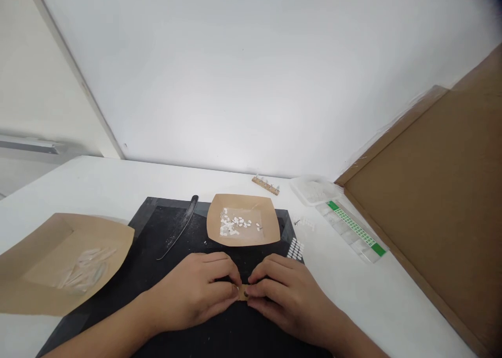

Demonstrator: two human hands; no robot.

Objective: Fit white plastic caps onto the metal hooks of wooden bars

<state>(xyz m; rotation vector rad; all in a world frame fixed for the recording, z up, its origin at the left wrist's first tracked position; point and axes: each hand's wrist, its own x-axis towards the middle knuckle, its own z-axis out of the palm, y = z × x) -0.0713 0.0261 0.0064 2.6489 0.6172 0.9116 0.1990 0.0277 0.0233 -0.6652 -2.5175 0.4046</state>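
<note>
My left hand (207,290) and my right hand (282,295) meet low in the middle, over a black mat (172,274). Between them is a small brown strip (243,291), its two ends pinched in my closed fingers. A dark round spot shows on the strip beside my right fingertips. Most of the strip is hidden by the fingers. Just beyond my hands, a brown paper tray (270,227) holds many tiny white pieces (235,224). A similar brown strip with several upright metal pins (265,185) lies farther back on the white table.
A black curved nail file (180,230) lies on the mat. At left, a larger paper tray (35,253) holds clear plastic pieces (86,269). To the right are a sheet of white dots (296,249), a clear tub (314,189), a green-and-clear packet (355,230) and a cardboard panel (431,201).
</note>
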